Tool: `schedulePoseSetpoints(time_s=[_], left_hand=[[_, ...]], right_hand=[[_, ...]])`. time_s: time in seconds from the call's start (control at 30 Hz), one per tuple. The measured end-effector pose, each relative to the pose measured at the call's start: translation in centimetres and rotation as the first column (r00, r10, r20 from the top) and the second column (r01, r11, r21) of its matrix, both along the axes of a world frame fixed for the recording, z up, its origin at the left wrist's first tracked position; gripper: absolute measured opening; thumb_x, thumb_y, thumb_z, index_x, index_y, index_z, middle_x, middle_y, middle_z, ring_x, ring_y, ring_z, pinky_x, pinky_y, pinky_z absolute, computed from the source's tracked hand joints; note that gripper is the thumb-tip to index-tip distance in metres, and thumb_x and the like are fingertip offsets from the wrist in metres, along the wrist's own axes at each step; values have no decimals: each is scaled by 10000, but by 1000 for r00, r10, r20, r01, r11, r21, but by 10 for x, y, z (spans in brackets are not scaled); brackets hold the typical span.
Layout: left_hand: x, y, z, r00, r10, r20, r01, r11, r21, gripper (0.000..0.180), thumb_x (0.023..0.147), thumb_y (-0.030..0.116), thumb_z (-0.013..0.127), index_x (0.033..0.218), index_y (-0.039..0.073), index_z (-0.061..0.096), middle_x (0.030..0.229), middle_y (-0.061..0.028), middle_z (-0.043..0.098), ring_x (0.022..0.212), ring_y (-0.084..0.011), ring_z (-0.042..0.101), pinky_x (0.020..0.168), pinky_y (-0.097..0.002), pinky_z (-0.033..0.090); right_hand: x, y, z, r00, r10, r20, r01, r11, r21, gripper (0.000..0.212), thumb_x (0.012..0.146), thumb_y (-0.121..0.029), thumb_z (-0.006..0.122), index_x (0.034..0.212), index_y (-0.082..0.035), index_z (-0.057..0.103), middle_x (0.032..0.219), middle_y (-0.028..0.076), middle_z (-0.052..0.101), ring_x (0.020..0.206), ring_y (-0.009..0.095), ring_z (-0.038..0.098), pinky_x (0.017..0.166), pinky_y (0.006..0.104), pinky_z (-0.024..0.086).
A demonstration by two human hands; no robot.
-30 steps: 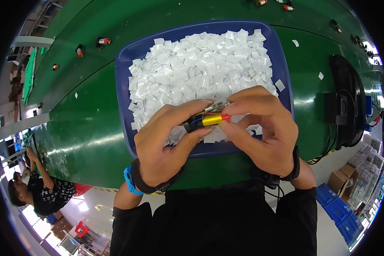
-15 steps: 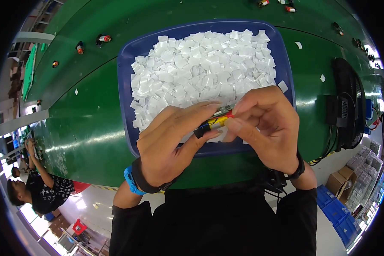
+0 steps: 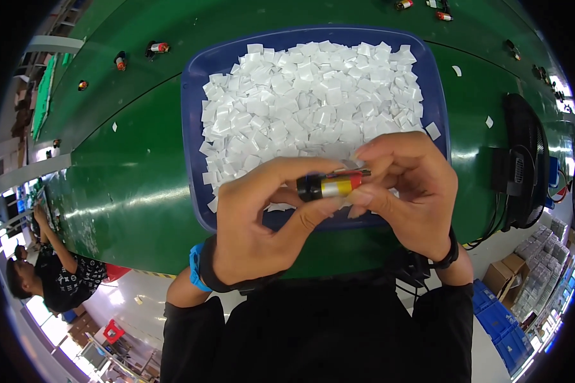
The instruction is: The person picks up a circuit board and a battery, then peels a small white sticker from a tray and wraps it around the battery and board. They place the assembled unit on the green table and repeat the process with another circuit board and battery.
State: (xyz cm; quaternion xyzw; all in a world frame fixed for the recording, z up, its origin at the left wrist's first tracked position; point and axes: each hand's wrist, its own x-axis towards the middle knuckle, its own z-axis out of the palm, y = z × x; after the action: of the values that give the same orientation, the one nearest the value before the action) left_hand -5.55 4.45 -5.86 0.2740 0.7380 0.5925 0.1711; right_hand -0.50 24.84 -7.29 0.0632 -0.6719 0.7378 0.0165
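Over the near part of a blue tub (image 3: 442, 96), my hands hold a small cylindrical battery (image 3: 336, 186) wrapped in yellow, silver and red, with a black end at the left. A thin strip runs along its top; its detail is blurred. My left hand (image 3: 262, 214) is closed around the battery, index finger above and thumb below. The right hand (image 3: 415, 191) pinches at the red end, its other fingers curled. Beneath and beyond them, the tub holds a heap of small white square pieces (image 3: 313, 96).
The tub rests on a green table (image 3: 134, 159). Similar small batteries (image 3: 160, 48) lie at its far side. A black mesh object (image 3: 524, 159) and cables are at the right. Another person (image 3: 57, 268) works at the left. Blue crates (image 3: 501, 325) stand on the floor at right.
The battery has been turned: it lies more level, with its silver and yellow side facing up. The left hand's fingers have shifted around it. The tub appears slightly farther right in view.
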Motion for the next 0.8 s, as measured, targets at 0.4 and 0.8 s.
schedulePoseSetpoints(time_s=[0.4, 0.8], left_hand=[[-13, -2, 1, 780, -199, 593, -24, 938, 345, 316, 942, 20, 618, 1243, -43, 547, 1210, -163, 610, 999, -193, 650, 727, -314, 626], [-6, 2, -6, 829, -174, 532, -82, 903, 422, 315, 942, -5, 608, 1242, -75, 539, 1190, -201, 623, 989, -215, 665, 805, -348, 624]], right_hand=[[-4, 0, -1, 941, -99, -323, 167, 967, 191, 377, 753, 22, 810, 1102, -8, 673, 836, 90, 692, 664, 126, 688, 595, 213, 516], [-2, 8, 9, 788, 19, -615, 347, 812, 470, 414, 658, 21, 849, 1047, 44, 707, 828, 133, 686, 668, 197, 666, 557, 246, 502]])
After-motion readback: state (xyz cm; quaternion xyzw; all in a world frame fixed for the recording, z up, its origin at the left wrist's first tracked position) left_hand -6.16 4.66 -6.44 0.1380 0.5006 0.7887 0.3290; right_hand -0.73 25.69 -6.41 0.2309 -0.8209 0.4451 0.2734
